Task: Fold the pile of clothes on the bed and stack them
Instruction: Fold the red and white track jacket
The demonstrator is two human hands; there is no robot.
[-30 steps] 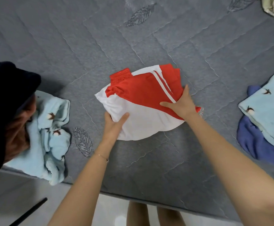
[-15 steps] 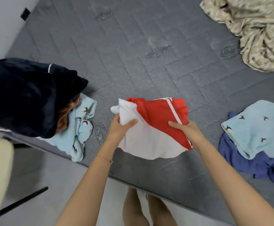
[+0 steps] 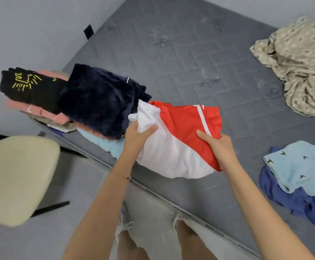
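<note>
Red-and-white folded shorts (image 3: 179, 139) gripped at each end by left hand (image 3: 136, 136) and right hand (image 3: 218, 145), above the bed (image 3: 171, 59), beside the dark stack (image 3: 96, 102).

The garment (image 3: 179, 147), pressed flat on the bed (image 3: 190, 62) a second ago, is now lifted; the left grip (image 3: 135, 136) and right grip (image 3: 218, 145) have closed on its edges and carried it left, beside the navy pile (image 3: 96, 102).

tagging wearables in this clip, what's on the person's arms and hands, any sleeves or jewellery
No sleeves are in view, right to the frame's edge. The left hand has a thin bracelet with a small dark bead at its wrist. The right hand wears nothing, and no gloves, rings or watch show on either.
</note>
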